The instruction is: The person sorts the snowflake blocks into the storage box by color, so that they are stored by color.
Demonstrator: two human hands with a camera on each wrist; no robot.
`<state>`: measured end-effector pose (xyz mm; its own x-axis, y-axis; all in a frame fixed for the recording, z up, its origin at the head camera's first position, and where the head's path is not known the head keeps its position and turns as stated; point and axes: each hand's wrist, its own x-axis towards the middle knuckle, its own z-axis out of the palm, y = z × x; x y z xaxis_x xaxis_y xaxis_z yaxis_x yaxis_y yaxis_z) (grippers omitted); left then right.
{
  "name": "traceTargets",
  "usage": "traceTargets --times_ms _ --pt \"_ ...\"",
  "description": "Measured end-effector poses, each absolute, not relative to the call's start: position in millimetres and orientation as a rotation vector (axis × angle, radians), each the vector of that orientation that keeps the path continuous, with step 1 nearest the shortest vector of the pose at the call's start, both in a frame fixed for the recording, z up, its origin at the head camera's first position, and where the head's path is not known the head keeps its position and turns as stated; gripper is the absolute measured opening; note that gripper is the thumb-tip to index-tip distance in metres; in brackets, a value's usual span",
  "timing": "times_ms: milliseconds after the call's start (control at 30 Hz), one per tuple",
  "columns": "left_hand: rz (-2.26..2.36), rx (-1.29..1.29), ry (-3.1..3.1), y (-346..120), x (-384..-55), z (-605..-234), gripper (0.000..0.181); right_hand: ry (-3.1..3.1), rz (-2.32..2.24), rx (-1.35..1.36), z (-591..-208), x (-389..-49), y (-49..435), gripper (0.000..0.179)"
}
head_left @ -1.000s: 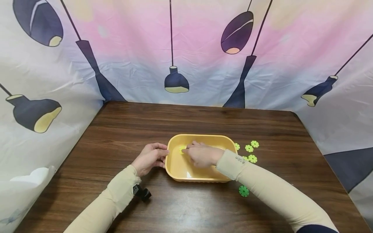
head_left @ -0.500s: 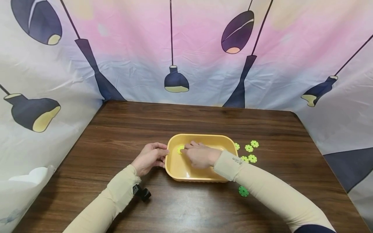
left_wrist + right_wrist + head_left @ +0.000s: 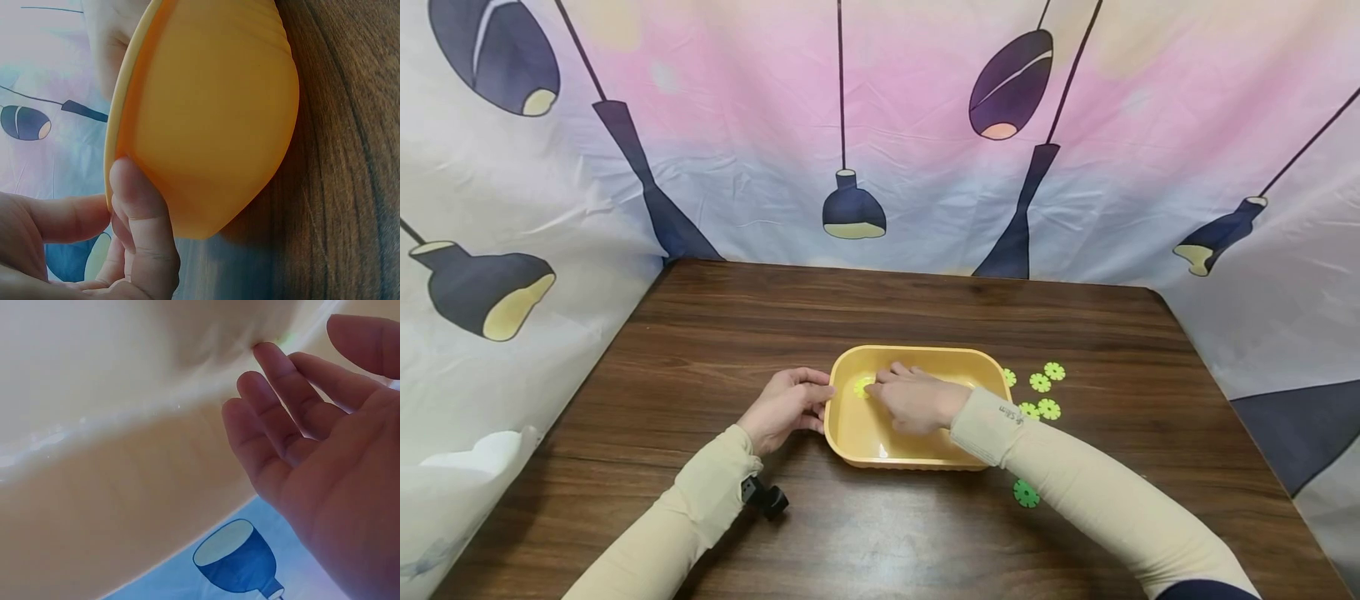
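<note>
A yellow plastic basin [image 3: 880, 442] stands on the table. At its left end my left hand [image 3: 782, 408] grips the rim. The left wrist view shows that thumb and fingers [image 3: 147, 231] pinching the basin's edge [image 3: 212, 125]. My right hand [image 3: 917, 400] is inside the basin, fingers loosely bent and thumb apart in the right wrist view. Its fingertips [image 3: 269, 353] are at the basin floor. Just left of the index finger in the head view lies a yellow-green notched disc [image 3: 862, 387]; whether the finger touches it is hard to tell.
Several yellow-green notched discs [image 3: 1049, 409] lie on the table right of the basin, some partly hidden by its rim or the right sleeve. A green notched disc [image 3: 1026, 493] lies nearer, beside the right forearm. A printed cloth [image 3: 737, 167] hangs behind the table [image 3: 760, 308].
Over the last second my right hand and the disc in the basin have shifted slightly left, with almost no movement in the latter half. The left hand keeps its grip on the rim.
</note>
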<state>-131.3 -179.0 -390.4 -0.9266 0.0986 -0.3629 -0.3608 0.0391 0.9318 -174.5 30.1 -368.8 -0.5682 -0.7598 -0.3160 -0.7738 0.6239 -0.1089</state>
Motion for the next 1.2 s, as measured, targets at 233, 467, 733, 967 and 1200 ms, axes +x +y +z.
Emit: traceTargets --times_ms 233,467,733,967,1200 --pt "1.948 -0.268 1.995 -179.3 -131.2 -389.5 0.033 2.528 -0.122 -1.225 -357.7 -173.2 36.8 0.045" --pt "1.945 -0.277 2.003 -178.9 -130.9 -389.7 0.033 2.696 -0.405 -1.298 -343.3 -174.9 52.3 0.015" --pt "1.951 -0.275 2.001 -179.0 -131.4 -390.2 0.034 2.858 -0.61 -1.307 -318.2 -177.7 85.0 0.003" --pt "1.954 -0.279 2.0 -178.8 -131.5 -390.6 0.034 2.964 -0.848 -1.051 -304.4 -183.6 127.5 0.004" --pt "1.954 -0.279 2.003 -178.3 -131.6 -390.7 0.033 2.979 -0.91 -0.729 -321.6 -197.2 178.0 0.011"
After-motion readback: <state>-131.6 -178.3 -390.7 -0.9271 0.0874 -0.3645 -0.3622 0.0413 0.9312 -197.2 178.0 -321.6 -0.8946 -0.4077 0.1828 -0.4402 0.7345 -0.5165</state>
